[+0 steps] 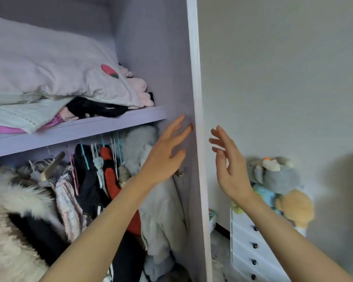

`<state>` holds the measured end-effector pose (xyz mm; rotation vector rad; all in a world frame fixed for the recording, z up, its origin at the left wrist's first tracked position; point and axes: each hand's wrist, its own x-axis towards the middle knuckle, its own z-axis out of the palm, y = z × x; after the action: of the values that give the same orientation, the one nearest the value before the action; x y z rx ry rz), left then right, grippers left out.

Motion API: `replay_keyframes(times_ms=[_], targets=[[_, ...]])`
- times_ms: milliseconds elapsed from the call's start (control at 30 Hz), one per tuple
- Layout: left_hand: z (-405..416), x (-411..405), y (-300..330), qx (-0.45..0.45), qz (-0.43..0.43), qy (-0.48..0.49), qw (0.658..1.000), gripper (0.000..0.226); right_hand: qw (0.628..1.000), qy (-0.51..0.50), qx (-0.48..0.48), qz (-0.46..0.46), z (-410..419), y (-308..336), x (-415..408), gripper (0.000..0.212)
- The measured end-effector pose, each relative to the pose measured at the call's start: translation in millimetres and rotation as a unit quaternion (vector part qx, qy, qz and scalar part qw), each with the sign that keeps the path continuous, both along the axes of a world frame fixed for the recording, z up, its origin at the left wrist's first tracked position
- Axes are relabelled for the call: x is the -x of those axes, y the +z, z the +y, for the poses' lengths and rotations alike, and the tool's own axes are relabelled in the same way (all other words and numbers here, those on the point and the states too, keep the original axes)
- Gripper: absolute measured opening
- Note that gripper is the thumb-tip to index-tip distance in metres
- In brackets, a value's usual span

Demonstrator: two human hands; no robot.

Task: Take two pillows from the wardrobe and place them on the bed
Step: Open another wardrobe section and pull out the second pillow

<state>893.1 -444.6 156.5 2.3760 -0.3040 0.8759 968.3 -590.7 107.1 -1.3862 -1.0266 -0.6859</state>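
A large white pillow with a red strawberry patch lies on the upper shelf of the open lilac wardrobe, on top of folded linen. A second pillow cannot be told apart in the pile. My left hand is raised inside the wardrobe just below the shelf's right end, fingers spread, holding nothing. My right hand is raised outside the wardrobe's white side panel, fingers apart and empty. Neither hand touches the pillow. The bed is out of view.
Below the shelf hang several garments, among them a fluffy white and black coat. To the right, plush toys sit on a white drawer unit against the grey wall. Pink and black clothes lie beside the pillow.
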Motion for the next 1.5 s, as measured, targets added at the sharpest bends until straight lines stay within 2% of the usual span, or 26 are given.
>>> replay_keyframes(times_ms=[167,267,433,533,700,833,1033,1267,1500], targets=[[-15.1,-44.3,30.8,-0.084,-0.045,-0.03,0.995,0.071,0.994,-0.099,0.032,-0.037,-25.4,19.2,-14.1,0.053],[-33.2,-68.8,40.7,-0.137,-0.031,-0.035,0.99,0.073,0.985,-0.161,0.04,-0.039,-37.7,23.5,-26.4,0.057],[-60.2,-108.1,52.4,-0.233,0.028,-0.017,0.972,0.074,0.968,-0.248,0.03,0.035,-53.1,28.7,-55.6,0.061],[-69.7,-125.8,55.2,-0.267,0.056,-0.009,0.962,0.072,0.96,-0.267,0.041,0.074,-60.0,31.7,-69.4,0.063],[-65.6,-135.0,57.8,-0.271,0.074,-0.002,0.96,0.067,0.942,-0.317,0.042,0.098,-62.3,39.2,-74.6,0.058],[-24.4,-114.6,71.1,-0.236,0.033,0.041,0.97,0.058,0.934,-0.355,0.028,0.031,-33.6,47.2,-60.8,0.055],[83.9,-47.8,99.2,-0.207,-0.015,0.174,0.963,0.045,0.971,-0.232,0.057,-0.014,64.4,69.1,-44.2,0.047],[223.7,54.5,129.7,-0.235,-0.02,0.376,0.896,0.043,0.986,-0.103,0.123,-0.047,202.6,115.8,-34.4,0.045],[330.2,107.3,167.0,-0.31,0.004,0.585,0.75,0.061,0.97,-0.041,0.159,-0.181,328.8,160.0,-38.0,0.044]])
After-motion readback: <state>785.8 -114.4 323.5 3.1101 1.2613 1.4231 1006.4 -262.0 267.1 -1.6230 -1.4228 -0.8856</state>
